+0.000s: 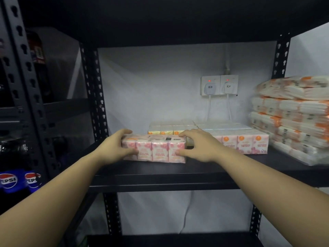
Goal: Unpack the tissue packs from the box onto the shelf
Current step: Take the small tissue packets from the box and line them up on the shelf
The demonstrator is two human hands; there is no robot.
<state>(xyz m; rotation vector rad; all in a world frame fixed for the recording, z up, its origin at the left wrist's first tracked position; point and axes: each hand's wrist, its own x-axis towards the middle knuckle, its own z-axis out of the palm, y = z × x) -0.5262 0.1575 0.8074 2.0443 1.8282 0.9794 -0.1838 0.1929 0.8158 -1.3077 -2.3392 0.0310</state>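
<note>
A pink flowered tissue pack (156, 148) rests on the black shelf (160, 177), near its front left. My left hand (115, 145) grips the pack's left end, fingers over the top and thumb on the front. My right hand (197, 145) grips its right end the same way. Beside it to the right stands a second pink pack (249, 142), and behind are more packs (165, 130) with yellow-orange print. The box is not in view.
A tall stack of white and orange tissue bundles (295, 116) fills the shelf's right end. Two wall sockets with plugs (219, 85) and hanging cables sit behind. Perforated black uprights (94, 90) frame the bay. Pepsi bottles (19, 180) stand on the rack to the left.
</note>
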